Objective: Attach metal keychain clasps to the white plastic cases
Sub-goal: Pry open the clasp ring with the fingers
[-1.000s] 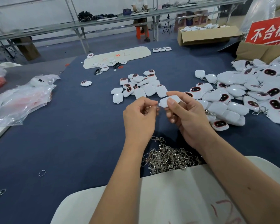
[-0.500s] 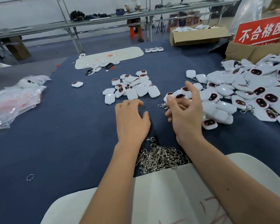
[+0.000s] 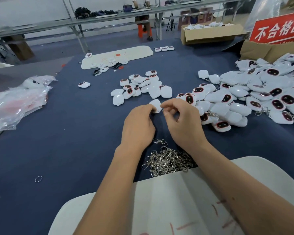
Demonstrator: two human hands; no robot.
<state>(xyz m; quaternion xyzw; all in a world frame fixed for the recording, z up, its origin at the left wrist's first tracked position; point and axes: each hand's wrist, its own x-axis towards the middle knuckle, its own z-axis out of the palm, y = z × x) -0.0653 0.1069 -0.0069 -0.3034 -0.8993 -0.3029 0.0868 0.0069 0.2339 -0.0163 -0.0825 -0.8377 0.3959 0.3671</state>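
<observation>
My left hand [image 3: 139, 122] and my right hand [image 3: 182, 119] meet over the blue table [image 3: 66, 150], both with curled fingers pinching one white plastic case [image 3: 156, 104] between them. A heap of metal keychain clasps [image 3: 168, 161] lies just below my wrists, at the edge of a white board. A small group of white cases [image 3: 143, 87] sits beyond my hands. A large pile of cases [image 3: 255, 95], some with clasps on them, spreads to the right. Whether a clasp is in my fingers is hidden.
A white board [image 3: 185, 209] with red marks lies under my forearms. Clear plastic bags [image 3: 19, 100] sit at the left. A loose ring [image 3: 38, 178] lies on the cloth. Cardboard boxes [image 3: 209, 33] and a red sign [image 3: 278, 28] stand at the back right.
A second ago both hands held a case. My right hand then let it go onto the right pile. Now both hands pinch a different white case nearer the middle group.
</observation>
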